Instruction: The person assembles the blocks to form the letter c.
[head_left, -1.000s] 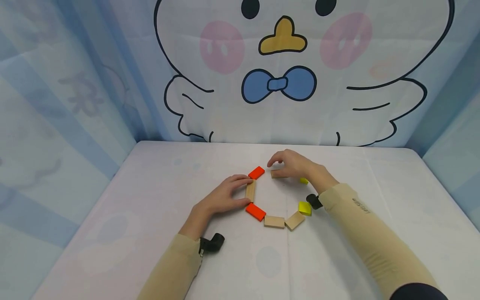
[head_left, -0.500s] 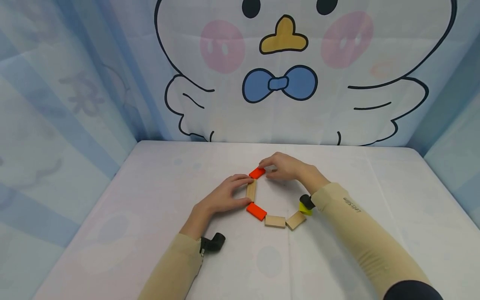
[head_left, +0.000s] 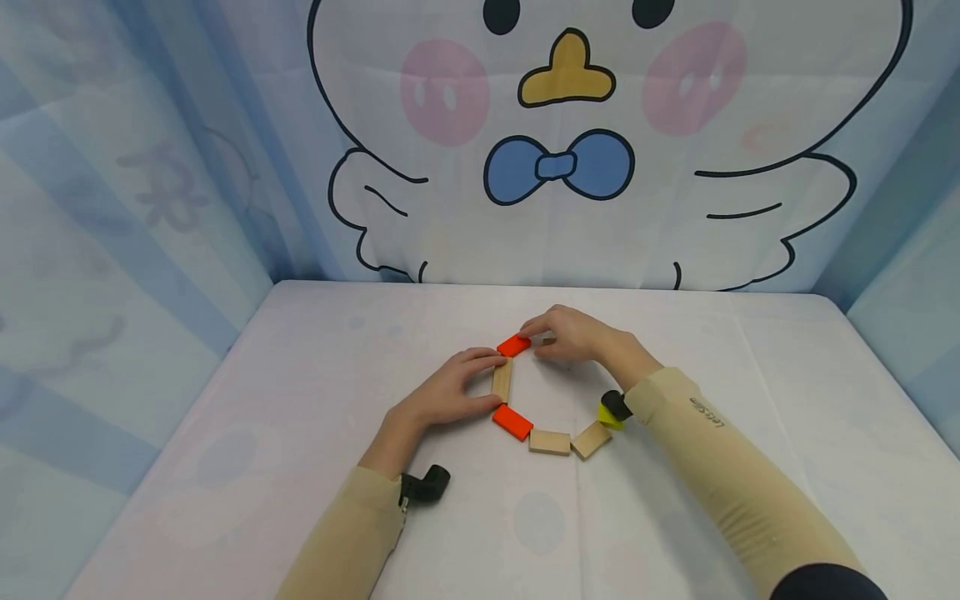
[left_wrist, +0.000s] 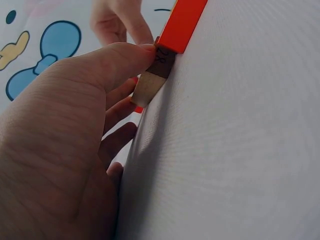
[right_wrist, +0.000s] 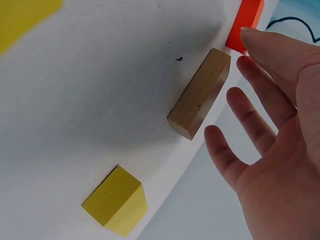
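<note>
In the head view my left hand (head_left: 442, 392) spans a plain wooden block (head_left: 502, 383), its thumb by the near end and fingers by the far end. The left wrist view shows the thumb against that wooden block (left_wrist: 151, 85), which bears dark marks. My right hand (head_left: 573, 335) pinches the far red block (head_left: 513, 345) between thumb and index finger. Its other fingers are loosely spread beside another wooden block (right_wrist: 200, 92), apart from it in the right wrist view. A second red block (head_left: 513, 422) touches or nearly touches the near end of the left-hand block.
Two wooden blocks, one at the front (head_left: 550, 442) and one slanted (head_left: 592, 439), continue the curved row. A yellow block (head_left: 611, 417) lies partly under the right wrist camera (head_left: 617, 405). Another yellow block (right_wrist: 115, 197) shows in the right wrist view. A printed curtain (head_left: 555, 233) stands behind the table.
My right hand has moved left, from the far wooden block to the far red block, and now pinches it. The left hand has stayed at its wooden block.
</note>
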